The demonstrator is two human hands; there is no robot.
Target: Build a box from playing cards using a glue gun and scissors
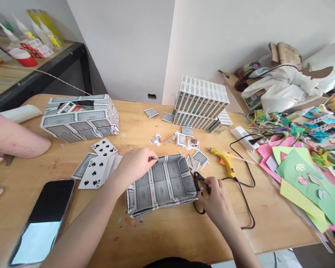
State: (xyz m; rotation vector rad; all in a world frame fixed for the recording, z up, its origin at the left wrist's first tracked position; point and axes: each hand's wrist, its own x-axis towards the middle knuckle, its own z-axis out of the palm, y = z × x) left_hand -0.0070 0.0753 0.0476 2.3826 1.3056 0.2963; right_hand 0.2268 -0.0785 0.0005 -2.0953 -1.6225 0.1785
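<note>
An open box [159, 182] covered in grey-backed playing cards lies in front of me, its inside facing up. My left hand [138, 163] is closed in a pinch at the box's far rim; a small thin dark edge shows at the fingertips, too little to name. Beside the box's right end, my right hand [216, 195] has its fingers curled on the black handles of the scissors [197, 178]. A small pale strip [200, 191] shows near its thumb. Cut card pieces [198, 159] lie just beyond the scissors.
A yellow glue gun [226, 162] and its black cord lie to the right. Stacked card packs [201, 102] stand at the back, near a card-covered box [80, 117]. Loose playing cards [93, 173] and a phone [43, 219] lie left. Another person's arm [16, 136] reaches in.
</note>
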